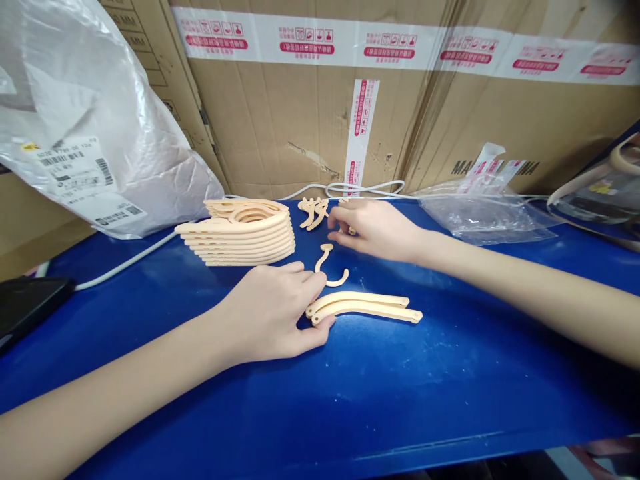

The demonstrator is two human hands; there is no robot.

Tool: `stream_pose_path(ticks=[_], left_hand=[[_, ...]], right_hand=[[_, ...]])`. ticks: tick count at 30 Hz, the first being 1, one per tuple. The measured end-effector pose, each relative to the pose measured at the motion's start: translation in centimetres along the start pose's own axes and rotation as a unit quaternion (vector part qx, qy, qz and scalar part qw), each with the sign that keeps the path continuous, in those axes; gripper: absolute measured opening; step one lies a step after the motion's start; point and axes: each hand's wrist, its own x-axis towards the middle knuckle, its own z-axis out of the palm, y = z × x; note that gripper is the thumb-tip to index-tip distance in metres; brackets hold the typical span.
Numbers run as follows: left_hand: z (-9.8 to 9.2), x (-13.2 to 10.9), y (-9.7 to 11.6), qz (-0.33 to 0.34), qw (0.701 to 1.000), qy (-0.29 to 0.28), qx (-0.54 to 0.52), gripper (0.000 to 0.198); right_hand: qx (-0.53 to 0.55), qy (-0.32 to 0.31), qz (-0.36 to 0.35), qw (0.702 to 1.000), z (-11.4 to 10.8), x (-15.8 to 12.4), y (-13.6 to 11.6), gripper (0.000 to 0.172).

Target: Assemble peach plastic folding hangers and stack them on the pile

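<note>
My left hand is closed at the left ends of two long curved cream arms, which lie side by side, thumb and fingers on either side. Beyond its fingertips lies a cream hook on the blue table. My right hand is bent down over some small cream pieces, mostly hidden under its curled fingers; what it grips cannot be made out. Several small cream hooks lie just left of it. A stack of cream curved pieces stands at the left, behind my left hand.
Cardboard boxes stand behind the blue table. A plastic-wrapped package and a black device are at left. Clear plastic bags, a white cable and a transparent container also show.
</note>
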Motion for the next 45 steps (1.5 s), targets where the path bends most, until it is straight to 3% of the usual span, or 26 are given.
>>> stream_pose_path(ticks=[3, 7, 9, 14, 18, 29, 45], left_hand=[[0.0, 0.1, -0.1, 0.000, 1.000, 0.002, 0.000, 0.024], [0.1, 0.0, -0.2, -0.001, 1.000, -0.002, -0.001, 0.026], [0.1, 0.0, -0.2, -0.002, 1.000, -0.004, -0.005, 0.027], [0.3, 0.0, -0.4, 0.000, 1.000, -0.006, -0.017, 0.026], [0.4, 0.0, -0.5, 0.002, 1.000, -0.004, -0.017, 0.025], [0.7, 0.0, -0.6, -0.004, 1.000, -0.004, -0.024, 0.027], [0.7, 0.1, -0.7, -0.002, 1.000, -0.008, -0.027, 0.027]], right_hand=[[-0.143, 0.003, -0.060, 0.988, 0.4, 2.1, 2.0, 0.025], [-0.211, -0.018, -0.094, 0.973, 1.4, 4.9, 3.8, 0.029], [-0.219, -0.034, -0.108, 0.969, 1.8, 6.1, 4.2, 0.031], [-0.179, -0.111, -0.033, 0.977, 2.1, 8.8, 5.1, 0.045], [-0.181, -0.173, -0.032, 0.968, 2.1, 10.3, 5.8, 0.048], [-0.257, -0.204, -0.089, 0.940, 1.7, 11.2, 4.9, 0.031], [-0.309, -0.229, -0.086, 0.919, 1.5, 12.1, 4.7, 0.032]])
